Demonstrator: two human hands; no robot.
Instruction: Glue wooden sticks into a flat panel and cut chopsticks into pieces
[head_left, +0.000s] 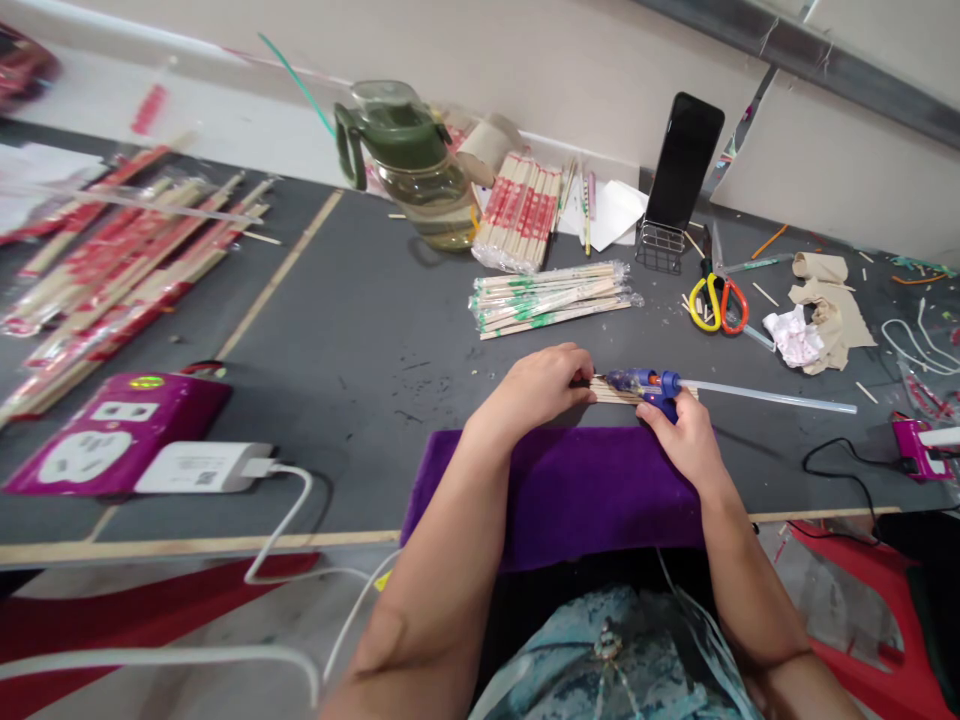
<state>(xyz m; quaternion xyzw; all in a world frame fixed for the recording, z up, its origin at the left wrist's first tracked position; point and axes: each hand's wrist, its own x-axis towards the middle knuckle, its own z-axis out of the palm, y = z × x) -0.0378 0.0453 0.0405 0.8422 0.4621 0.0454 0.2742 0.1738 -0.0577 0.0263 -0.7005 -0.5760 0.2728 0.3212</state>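
My right hand point(686, 435) is wrapped round a blue hot glue gun point(664, 388), its nozzle pointing left. From the gun's back end a long clear glue stick point(772, 396) reaches out to the right. Beneath the gun lies a flat row of pale wooden sticks point(613, 392), partly hidden by it. My left hand point(546, 385) has its fingers closed at the left end of these sticks, near the nozzle. A purple cloth point(600, 490) is spread on the table edge under my forearms.
Wrapped chopsticks with green print point(555, 298) and a red-printed bundle point(519, 212) lie ahead, beside a green-lidded jug point(416, 165). Scissors point(718, 295), crumpled paper point(795, 335) and a propped phone point(684, 160) are to the right. More packaged chopsticks point(142, 250) and a purple power strip point(112, 430) sit left.
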